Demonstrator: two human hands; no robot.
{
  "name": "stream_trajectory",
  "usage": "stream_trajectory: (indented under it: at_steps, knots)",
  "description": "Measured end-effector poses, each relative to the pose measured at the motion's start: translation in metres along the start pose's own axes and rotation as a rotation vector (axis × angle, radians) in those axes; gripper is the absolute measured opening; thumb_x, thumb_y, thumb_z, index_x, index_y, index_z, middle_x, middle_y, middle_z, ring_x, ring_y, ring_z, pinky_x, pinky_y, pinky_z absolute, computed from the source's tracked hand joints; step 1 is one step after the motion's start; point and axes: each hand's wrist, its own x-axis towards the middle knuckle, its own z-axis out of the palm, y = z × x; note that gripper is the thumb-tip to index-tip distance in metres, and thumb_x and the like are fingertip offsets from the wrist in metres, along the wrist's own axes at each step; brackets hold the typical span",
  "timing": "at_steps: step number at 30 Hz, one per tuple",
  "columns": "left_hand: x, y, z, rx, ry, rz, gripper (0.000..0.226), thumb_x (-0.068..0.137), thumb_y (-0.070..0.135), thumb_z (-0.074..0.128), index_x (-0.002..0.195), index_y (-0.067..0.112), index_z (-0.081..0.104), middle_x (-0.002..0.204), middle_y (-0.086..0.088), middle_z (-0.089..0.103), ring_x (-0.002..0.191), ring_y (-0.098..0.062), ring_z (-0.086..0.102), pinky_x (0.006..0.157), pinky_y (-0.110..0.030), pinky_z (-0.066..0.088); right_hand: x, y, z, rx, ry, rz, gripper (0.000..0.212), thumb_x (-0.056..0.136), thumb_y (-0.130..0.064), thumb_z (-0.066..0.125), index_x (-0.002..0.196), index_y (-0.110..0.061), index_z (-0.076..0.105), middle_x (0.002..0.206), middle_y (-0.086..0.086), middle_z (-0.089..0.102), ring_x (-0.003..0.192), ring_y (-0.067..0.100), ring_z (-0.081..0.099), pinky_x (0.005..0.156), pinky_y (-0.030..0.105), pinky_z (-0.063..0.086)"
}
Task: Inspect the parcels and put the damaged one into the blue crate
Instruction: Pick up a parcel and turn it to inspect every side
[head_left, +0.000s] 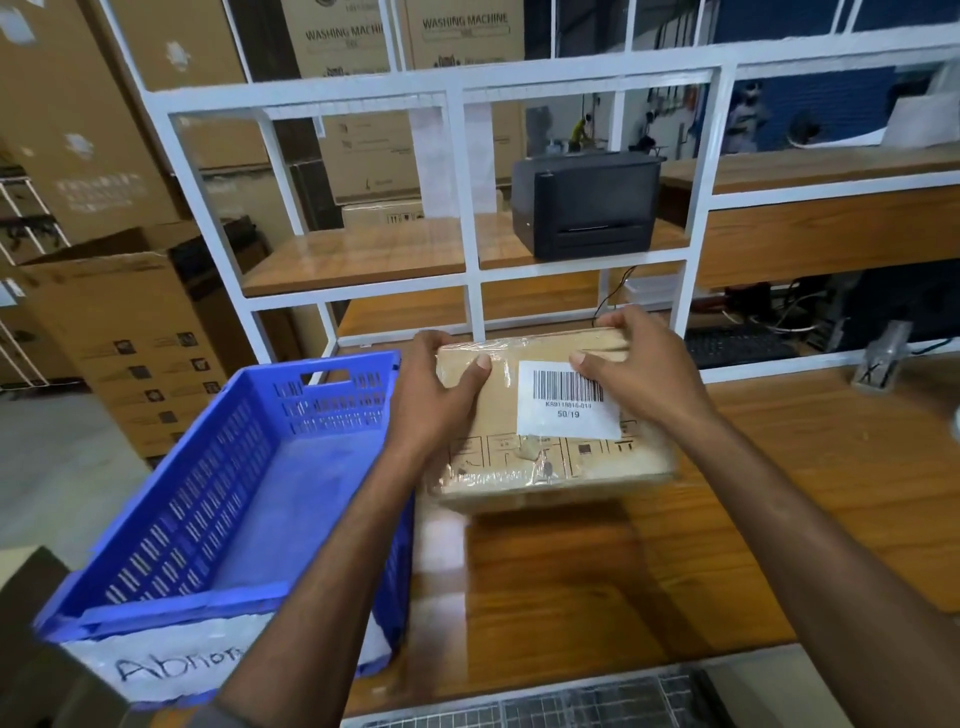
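Observation:
A brown cardboard parcel (550, 457) wrapped in clear film, with a white barcode label on top, is held a little above the wooden table (779, 499). My left hand (436, 400) grips its left far corner, thumb on top. My right hand (639, 364) grips its far right edge, thumb on the label. The film near the parcel's front edge looks torn and wrinkled. The blue crate (156, 525) stands empty just left of the parcel, at the table's left end, with a white handwritten label on its near wall.
A white metal shelf frame (470, 208) rises behind the parcel, with a black label printer (587, 208) on its wooden shelf. A keyboard (737, 345) lies at the right rear. Large cardboard boxes (119, 332) stand on the floor to the left. A cutting mat (597, 701) lies at the bottom edge.

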Motion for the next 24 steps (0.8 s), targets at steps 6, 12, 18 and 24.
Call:
stream_trajectory:
  at_steps: [6,12,18,24]
  knots:
    - [-0.072,-0.026,0.017,-0.097,0.083,0.144,0.046,0.093,0.034,0.078,0.127,0.021,0.049,0.121,0.010,0.052,0.108,0.015,0.053,0.080,-0.001,0.042,-0.065,0.041,0.019,0.110,0.072,-0.066,0.047,0.084,-0.035,0.084,0.126,-0.032,0.064,0.128,-0.018,0.050,0.112,0.005,0.055,0.090,0.026,0.051]
    - [-0.141,-0.069,0.042,-0.114,0.131,0.095,0.040,0.091,0.040,0.073,0.119,0.030,0.047,0.136,0.007,0.047,0.132,-0.012,0.049,0.108,-0.038,0.045,-0.134,0.085,0.048,0.194,0.095,-0.004,0.047,0.078,-0.023,0.089,0.119,-0.027,0.067,0.131,-0.014,0.052,0.120,0.007,0.054,0.098,0.036,0.056]
    - [-0.178,-0.088,0.054,-0.092,0.176,-0.053,0.024,0.100,0.044,0.067,0.103,0.026,0.052,0.128,0.009,0.047,0.126,-0.009,0.050,0.099,-0.040,0.050,-0.174,0.102,0.059,0.221,0.047,0.087,0.028,0.080,-0.033,0.089,0.096,-0.024,0.068,0.127,-0.005,0.052,0.115,-0.006,0.050,0.082,0.004,0.044]
    - [-0.161,-0.093,0.040,-0.067,0.063,-0.301,0.060,0.085,0.039,0.084,0.130,0.025,0.046,0.140,0.002,0.043,0.119,-0.010,0.046,0.097,-0.032,0.041,-0.155,0.104,0.058,0.145,-0.070,0.277,0.055,0.080,-0.046,0.086,0.123,-0.029,0.057,0.135,-0.006,0.053,0.115,0.015,0.056,0.083,0.038,0.055]
